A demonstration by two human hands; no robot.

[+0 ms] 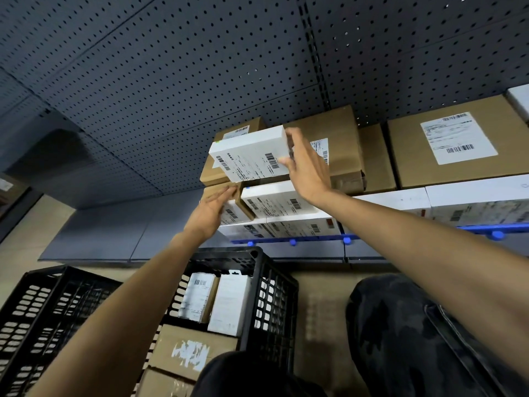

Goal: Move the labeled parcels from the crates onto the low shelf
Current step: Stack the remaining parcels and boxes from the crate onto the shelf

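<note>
Right hand (pixel 306 170) grips parcel (pixel 249 156) above the shelf (pixel 315 240) stack; left hand (pixel 209 210), fingers straight, touches brown box (pixel 233 213); crate (pixel 257 259) below shelf.

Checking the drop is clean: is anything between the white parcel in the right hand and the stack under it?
Nothing visible. The white parcel hangs tilted just over the stacked boxes; the left hand rests lower, on a small brown box, clear of it.
</note>
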